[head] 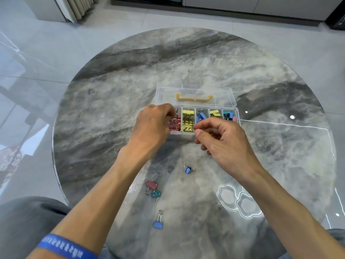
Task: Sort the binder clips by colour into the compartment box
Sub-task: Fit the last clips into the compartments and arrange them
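Over the compartment box [235, 109], the left hand [152, 126] pinches a red clip [174, 124] while the right hand's [222, 141] grip curls, contents unclear; releasing off-centre risks spilling it among the yellow clips [187, 119].

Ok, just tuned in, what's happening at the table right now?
A person is sorting binder clips by colour into a clear compartment box with its lid open. The left hand is at the red compartment, fingers on a red clip. The right hand hovers at the box's near edge. Four clips remain loose: two blue, one red, one teal.
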The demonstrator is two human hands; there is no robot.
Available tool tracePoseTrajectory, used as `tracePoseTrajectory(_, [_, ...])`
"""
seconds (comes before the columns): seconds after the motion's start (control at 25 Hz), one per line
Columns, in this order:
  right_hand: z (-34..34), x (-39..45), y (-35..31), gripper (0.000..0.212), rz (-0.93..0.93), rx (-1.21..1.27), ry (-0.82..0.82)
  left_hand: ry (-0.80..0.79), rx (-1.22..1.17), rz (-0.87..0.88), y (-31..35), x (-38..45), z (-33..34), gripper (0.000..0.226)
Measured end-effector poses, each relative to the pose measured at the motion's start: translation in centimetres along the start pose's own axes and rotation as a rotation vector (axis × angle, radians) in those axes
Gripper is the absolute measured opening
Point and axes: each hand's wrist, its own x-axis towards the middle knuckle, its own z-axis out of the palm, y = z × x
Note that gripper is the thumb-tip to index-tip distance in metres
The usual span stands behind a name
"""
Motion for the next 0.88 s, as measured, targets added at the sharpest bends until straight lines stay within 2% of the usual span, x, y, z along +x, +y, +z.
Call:
tracePoseTrajectory(0.12, [0.1, 0.1, 0.2, 0.009, -0.055, -0.125, 0.017, -0.184, 0.138, 0.069, 0.3, 2.4, 0.6, 0.023])
tracePoseTrajectory(0.2, [0.6, -0.1, 1.0, 0.008, -0.075, -0.345, -0.018, -0.294, 0.175, 0.096, 0.3, 3.2, 1.4, 0.023])
tracePoseTrajectory(0.28, [2.0, -0.5, 2.1, 0.009, -0.068, -0.560, -0.128, -0.292, 0.187, 0.105, 0.0, 3.4, 1.9, 0.024])
tracePoseTrajectory(0.36, [3.8, -1.0, 3.8, 0.019, -0.064, -0.733, -0.243, -0.234, 0.193, 0.112, 0.2, 3.1, 1.4, 0.025])
tracePoseTrajectory(0.48, [5.2, -1.1, 5.8, 0.013, -0.096, -0.811, -0.253, -0.272, 0.295, 0.140, 0.8, 0.0, -0.7, 0.011])
tracePoseTrajectory(0.56, [5.1, -0.6, 6.3, 0.019, -0.049, -0.705, -0.218, -0.317, 0.250, 0.106, 1.3, -3.4, -2.5, 0.012])
tracePoseTrajectory(0.6, [4.8, -0.3, 6.1, 0.021, 0.014, -0.559, -0.206, -0.342, 0.184, 0.059, 1.7, -4.9, -3.4, 0.014])
tracePoseTrajectory(0.72, [4.1, -0.1, 3.5, 0.013, 0.189, 0.114, -0.180, -0.378, 0.051, 0.060, 2.5, -6.3, -4.2, 0.027])
tracePoseTrajectory(0.8, [3.3, -0.7, 1.5, 0.006, 0.161, 0.356, -0.151, -0.353, -0.043, 0.105, 3.0, -5.8, -3.7, 0.022])
tracePoseTrajectory(0.88, [2.4, -1.3, 0.5, 0.013, 0.117, 0.475, -0.130, -0.309, -0.225, 0.047, 3.5, -5.3, -3.4, 0.012])
